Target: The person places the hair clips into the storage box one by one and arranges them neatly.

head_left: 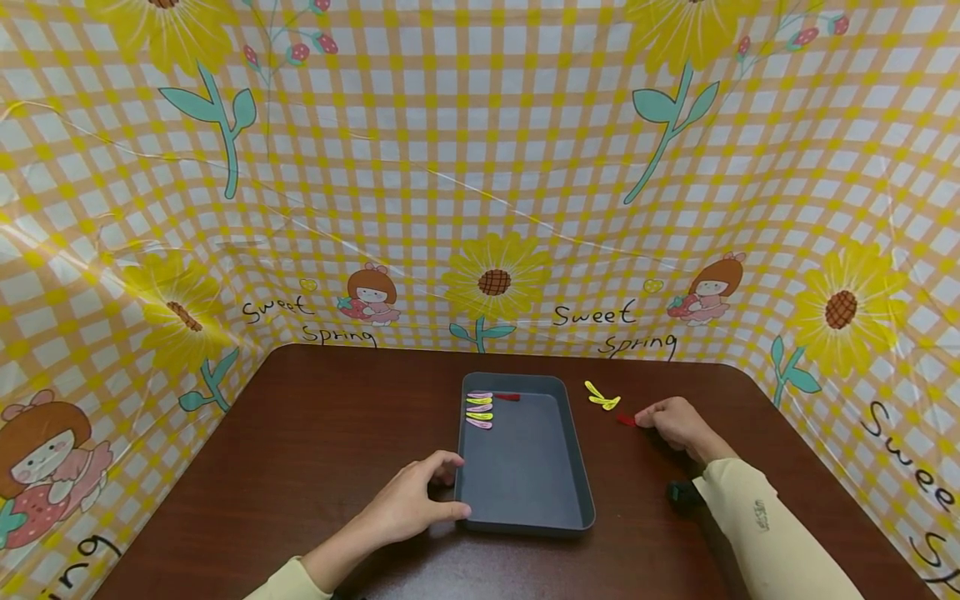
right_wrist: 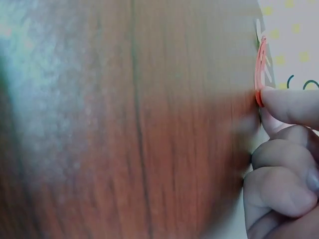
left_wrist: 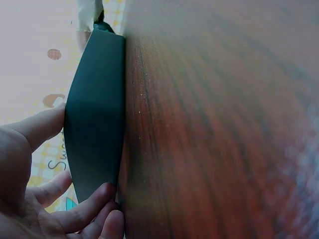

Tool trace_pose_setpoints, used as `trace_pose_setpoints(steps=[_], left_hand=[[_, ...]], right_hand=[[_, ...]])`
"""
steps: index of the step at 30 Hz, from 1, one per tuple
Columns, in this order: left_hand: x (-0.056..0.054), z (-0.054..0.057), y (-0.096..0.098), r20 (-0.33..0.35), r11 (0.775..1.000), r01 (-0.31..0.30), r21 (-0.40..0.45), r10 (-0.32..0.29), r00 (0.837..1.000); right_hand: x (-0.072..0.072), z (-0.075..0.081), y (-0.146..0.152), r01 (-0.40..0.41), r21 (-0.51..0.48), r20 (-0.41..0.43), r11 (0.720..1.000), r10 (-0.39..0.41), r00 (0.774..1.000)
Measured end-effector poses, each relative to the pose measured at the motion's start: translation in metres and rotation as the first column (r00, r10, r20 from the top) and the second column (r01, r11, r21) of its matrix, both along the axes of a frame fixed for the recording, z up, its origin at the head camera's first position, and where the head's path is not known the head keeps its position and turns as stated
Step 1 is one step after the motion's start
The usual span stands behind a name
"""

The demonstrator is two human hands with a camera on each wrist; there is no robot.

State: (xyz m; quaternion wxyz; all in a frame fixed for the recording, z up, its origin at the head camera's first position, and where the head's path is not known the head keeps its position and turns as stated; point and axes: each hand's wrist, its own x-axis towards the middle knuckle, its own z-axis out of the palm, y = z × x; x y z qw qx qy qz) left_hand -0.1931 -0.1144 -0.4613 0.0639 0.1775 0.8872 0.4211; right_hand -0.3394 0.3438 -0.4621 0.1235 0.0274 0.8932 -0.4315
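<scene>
- Now, your right hand [head_left: 675, 423] has the red hair clip [head_left: 626, 420] pinched by one end between thumb and index finger, to the right of the tray [head_left: 517, 475], its free end pointing trayward.
- Light pressure near that end should serve best; a hard squeeze could twist the clip loose.
- Raise it well before moving sideways: the loose yellow clips [head_left: 611, 403] lie just beyond it and might get nudged. I cannot tell whether the held clip touches the table [head_left: 337, 417].
- Your left hand [head_left: 416, 497] is spread, thumb and fingertips on the tray's left side towards the near corner; gentle contact there should steady it without tipping.
- Inside, pink and yellow clips [head_left: 479, 416] form a column along the left wall, another red clip [head_left: 508, 397] just right of its far end; avoid brushing these.
</scene>
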Motion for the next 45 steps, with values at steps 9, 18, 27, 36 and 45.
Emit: trace_pose_setpoints(steps=[9,18,27,36,45], left_hand=[[-0.001,-0.001,0.0,0.0,1.0,-0.002,0.001,0.002,1.0],[-0.001,-0.003,0.0,0.005,1.0,-0.007,0.0,0.007,1.0],[-0.002,-0.003,0.0,0.007,1.0,-0.01,-0.003,0.011,1.0],[-0.002,-0.002,0.0,0.019,1.0,-0.01,0.008,0.01,1.0],[-0.001,-0.001,0.0,0.014,1.0,-0.011,0.006,0.011,1.0]], right_hand=[[0.003,0.001,0.001,0.03,-0.028,0.018,0.999,-0.03,0.999],[0.008,0.003,0.002,0.039,-0.057,0.024,0.998,-0.037,0.999],[0.015,-0.003,0.005,0.032,-0.05,0.014,0.998,-0.031,0.999],[0.012,-0.008,0.008,0.022,-0.02,-0.03,1.0,-0.023,0.999],[0.008,-0.013,0.009,0.039,-0.001,-0.049,0.999,-0.039,0.998]])
